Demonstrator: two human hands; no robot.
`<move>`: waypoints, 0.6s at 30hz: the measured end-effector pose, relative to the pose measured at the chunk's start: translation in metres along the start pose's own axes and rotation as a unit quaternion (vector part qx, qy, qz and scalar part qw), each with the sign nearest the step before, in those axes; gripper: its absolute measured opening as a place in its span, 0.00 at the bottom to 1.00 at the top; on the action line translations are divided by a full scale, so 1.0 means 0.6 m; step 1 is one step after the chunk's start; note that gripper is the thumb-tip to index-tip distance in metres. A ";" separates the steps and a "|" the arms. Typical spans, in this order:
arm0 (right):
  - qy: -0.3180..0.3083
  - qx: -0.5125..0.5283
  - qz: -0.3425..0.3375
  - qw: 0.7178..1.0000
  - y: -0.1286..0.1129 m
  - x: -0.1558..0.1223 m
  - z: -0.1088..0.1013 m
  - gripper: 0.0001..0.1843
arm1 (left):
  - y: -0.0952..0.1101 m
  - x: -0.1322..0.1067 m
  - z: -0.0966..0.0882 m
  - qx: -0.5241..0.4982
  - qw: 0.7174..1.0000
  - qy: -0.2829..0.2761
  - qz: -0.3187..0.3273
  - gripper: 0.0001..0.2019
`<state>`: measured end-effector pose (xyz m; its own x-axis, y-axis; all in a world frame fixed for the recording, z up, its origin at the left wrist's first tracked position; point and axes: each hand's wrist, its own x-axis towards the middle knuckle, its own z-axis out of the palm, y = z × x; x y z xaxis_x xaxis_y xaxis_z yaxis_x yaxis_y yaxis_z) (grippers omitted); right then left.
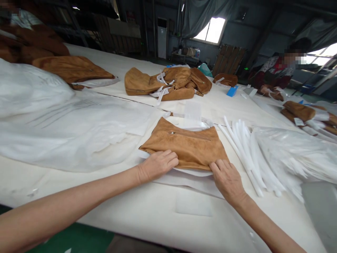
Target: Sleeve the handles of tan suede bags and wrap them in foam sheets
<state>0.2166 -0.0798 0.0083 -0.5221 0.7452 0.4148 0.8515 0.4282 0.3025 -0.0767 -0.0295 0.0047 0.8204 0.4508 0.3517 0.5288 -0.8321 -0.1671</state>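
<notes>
A tan suede bag with a zip across its front lies flat on the white table, on a sheet of white paper. My left hand rests on the bag's near left edge, fingers curled over it. At the near right corner my right hand presses down, its fingertips tucked against the edge of the bag and the paper below. Whether either hand pinches the fabric or only presses on it does not show.
White fabric is heaped at the left. Folded white strips and clear plastic bags lie at the right. More tan bags sit further back. Across the table a person works at the far right, another at the far left.
</notes>
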 end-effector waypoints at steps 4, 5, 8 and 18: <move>0.011 0.029 -0.011 0.999 0.010 -0.011 0.002 0.14 | -0.039 -0.013 -0.041 0.028 0.993 -0.099 -0.055 0.11; 0.011 0.042 -0.014 0.999 0.011 -0.015 0.003 0.14 | -0.045 -0.019 -0.045 0.024 0.993 -0.105 -0.056 0.11; 0.026 0.099 -0.044 0.994 0.008 -0.035 0.016 0.18 | -0.049 -0.043 -0.029 0.016 0.998 -0.061 -0.029 0.12; -0.030 0.152 -0.085 0.984 -0.004 -0.081 0.047 0.33 | -0.017 -0.089 -0.041 -0.096 0.991 -0.068 -0.058 0.10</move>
<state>0.2414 -0.1028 -0.0369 -0.6620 0.6749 0.3260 0.7322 0.6752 0.0892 -0.1312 -0.0533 0.0102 0.7853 0.5753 0.2289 0.5807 -0.8126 0.0501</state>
